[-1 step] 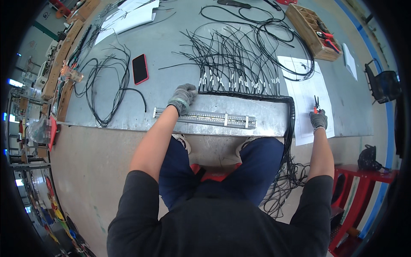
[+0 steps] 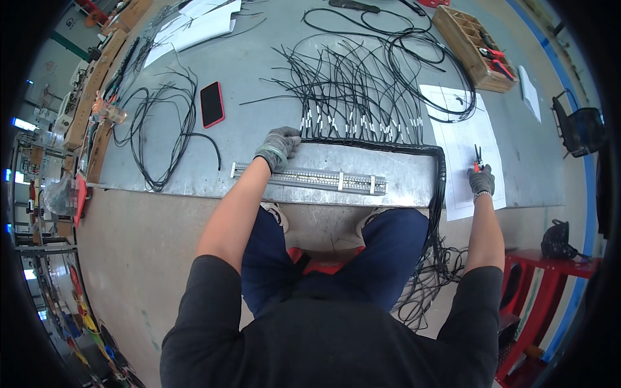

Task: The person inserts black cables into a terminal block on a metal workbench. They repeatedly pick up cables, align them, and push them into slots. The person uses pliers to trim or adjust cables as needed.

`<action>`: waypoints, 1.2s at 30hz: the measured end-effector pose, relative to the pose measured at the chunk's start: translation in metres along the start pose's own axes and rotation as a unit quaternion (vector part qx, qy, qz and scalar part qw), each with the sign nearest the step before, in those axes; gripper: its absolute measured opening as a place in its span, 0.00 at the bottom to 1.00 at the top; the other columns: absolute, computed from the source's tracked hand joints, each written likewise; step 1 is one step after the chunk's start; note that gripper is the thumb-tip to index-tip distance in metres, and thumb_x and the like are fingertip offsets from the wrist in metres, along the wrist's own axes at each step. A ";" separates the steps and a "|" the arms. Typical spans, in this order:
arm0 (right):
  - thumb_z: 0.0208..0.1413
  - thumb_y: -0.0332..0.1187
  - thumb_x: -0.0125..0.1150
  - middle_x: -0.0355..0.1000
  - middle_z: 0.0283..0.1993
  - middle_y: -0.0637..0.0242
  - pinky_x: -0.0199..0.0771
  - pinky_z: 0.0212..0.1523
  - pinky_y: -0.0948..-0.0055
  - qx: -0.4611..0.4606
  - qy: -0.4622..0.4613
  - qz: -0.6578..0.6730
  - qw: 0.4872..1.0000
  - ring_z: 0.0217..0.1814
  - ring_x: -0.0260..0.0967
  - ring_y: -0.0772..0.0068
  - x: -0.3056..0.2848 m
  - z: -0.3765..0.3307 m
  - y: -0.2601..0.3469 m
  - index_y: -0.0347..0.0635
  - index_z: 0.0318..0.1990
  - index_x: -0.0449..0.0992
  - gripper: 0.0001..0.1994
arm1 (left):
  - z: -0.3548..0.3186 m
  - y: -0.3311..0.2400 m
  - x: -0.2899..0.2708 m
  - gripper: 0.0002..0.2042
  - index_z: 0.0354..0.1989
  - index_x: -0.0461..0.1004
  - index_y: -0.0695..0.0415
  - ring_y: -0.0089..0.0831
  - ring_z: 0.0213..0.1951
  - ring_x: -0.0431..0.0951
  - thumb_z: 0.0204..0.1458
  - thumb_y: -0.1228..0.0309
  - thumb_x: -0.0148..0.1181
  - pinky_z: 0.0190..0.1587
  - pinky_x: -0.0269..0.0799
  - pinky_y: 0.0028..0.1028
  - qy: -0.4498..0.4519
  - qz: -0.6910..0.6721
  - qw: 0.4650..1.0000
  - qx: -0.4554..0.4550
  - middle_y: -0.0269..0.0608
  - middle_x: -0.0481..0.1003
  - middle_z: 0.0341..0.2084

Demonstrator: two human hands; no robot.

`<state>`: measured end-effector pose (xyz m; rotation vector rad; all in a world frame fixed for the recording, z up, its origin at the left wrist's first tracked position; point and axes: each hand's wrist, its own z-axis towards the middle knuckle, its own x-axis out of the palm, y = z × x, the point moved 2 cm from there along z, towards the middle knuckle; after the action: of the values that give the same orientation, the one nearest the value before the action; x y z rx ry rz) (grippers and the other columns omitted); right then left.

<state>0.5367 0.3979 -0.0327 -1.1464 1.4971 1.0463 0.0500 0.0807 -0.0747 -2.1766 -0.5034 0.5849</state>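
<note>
Hands apart, left hand [image 2: 279, 146] on wire bundle [image 2: 362, 143], right hand [image 2: 481, 179] gripping pliers [image 2: 477, 157]

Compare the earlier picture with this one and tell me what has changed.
Nothing visibly changed. The left hand rests as it did on the bench at the end of the black wire bundle, above the terminal strip; the right hand holds the red-handled pliers over the paper sheet as it did.

head-worn fisheye, looking down, workbench [image 2: 194, 149] near
</note>
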 end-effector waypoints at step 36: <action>0.48 0.51 0.58 0.68 0.52 0.64 0.50 0.64 0.56 -0.604 0.012 0.018 0.797 0.58 0.61 0.63 0.061 -0.265 0.162 0.50 0.55 0.70 0.27 | 0.015 -0.005 0.009 0.07 0.34 0.74 0.59 0.31 0.26 0.75 0.47 0.73 0.63 0.33 0.72 0.31 -0.118 0.177 0.968 0.129 0.42 0.77 0.27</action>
<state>0.3246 0.1630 -0.0294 -1.9546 0.7291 2.1323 0.0477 0.0973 -0.0818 -1.9654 -0.1438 1.0525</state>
